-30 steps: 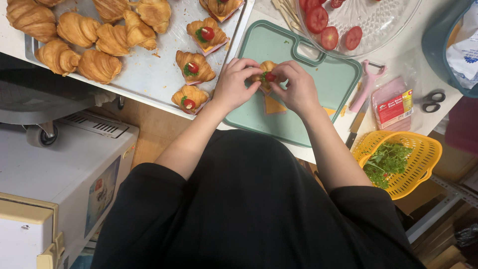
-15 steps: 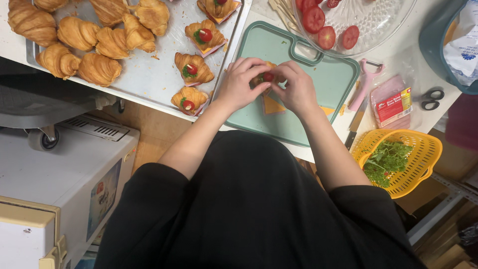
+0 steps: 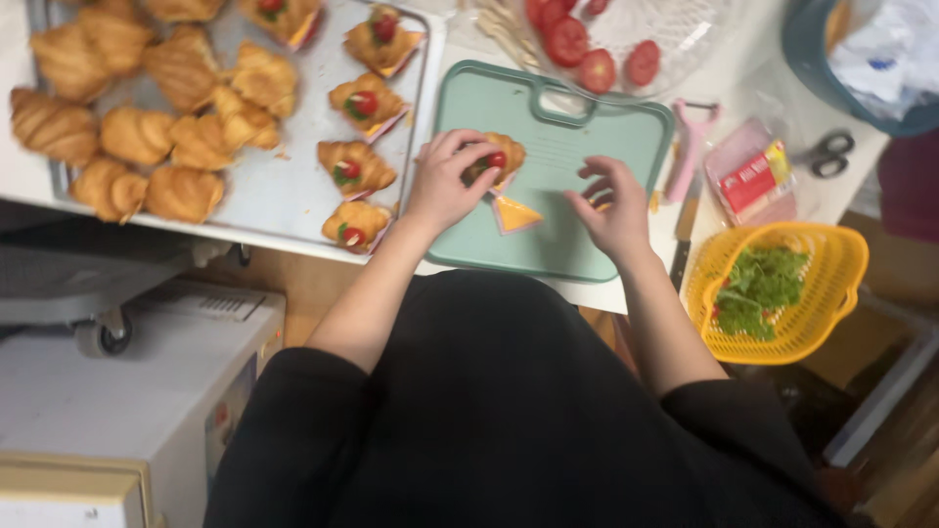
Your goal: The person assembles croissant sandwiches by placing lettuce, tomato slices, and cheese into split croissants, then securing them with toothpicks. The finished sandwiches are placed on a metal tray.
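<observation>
white counter (image 3: 763, 73), perhaps wooden floor (image 3: 303, 284) below.

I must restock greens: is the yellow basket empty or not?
Not empty: green leaves lie inside the yellow basket, covering part of its bottom.

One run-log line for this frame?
left hand: holds filled croissant | right hand: open, on green cutting board | cheese slice: on board | tray: croissants

I see the board (image 3: 577, 225) between the tray (image 3: 284, 200) on its left and the basket (image 3: 831, 284) on its right; the plate (image 3: 685, 29) lies behind it.
</observation>
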